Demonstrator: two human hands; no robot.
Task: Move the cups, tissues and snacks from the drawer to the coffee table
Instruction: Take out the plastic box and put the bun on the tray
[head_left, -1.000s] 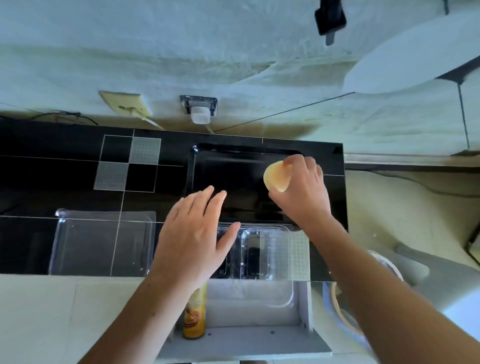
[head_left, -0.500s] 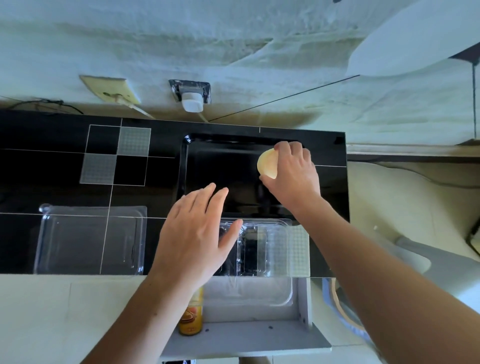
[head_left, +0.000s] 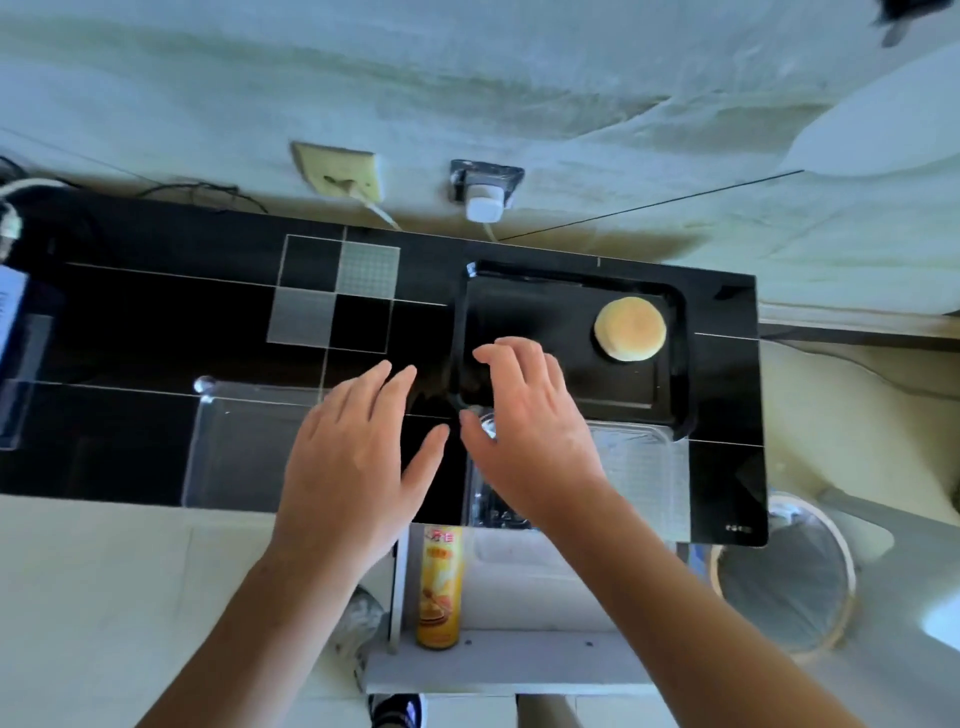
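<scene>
Pastry (head_left: 630, 328), round, pale golden, flat on black tray (head_left: 670, 405); both hands (head_left: 524, 431) open, empty.

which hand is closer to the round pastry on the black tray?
Right. The right hand hovers open over the black tray's near-left corner, apart from the round pastry at its far right. The left hand is farther left, off the tray.

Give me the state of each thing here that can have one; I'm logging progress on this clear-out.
Round pastry: lying flat on the black tray, released.
Left hand: open, empty.
Right hand: open, empty, over the clear plastic box.
Drawer: open.
Yellow snack can: lying in the drawer.
White plug: in its socket.
</scene>
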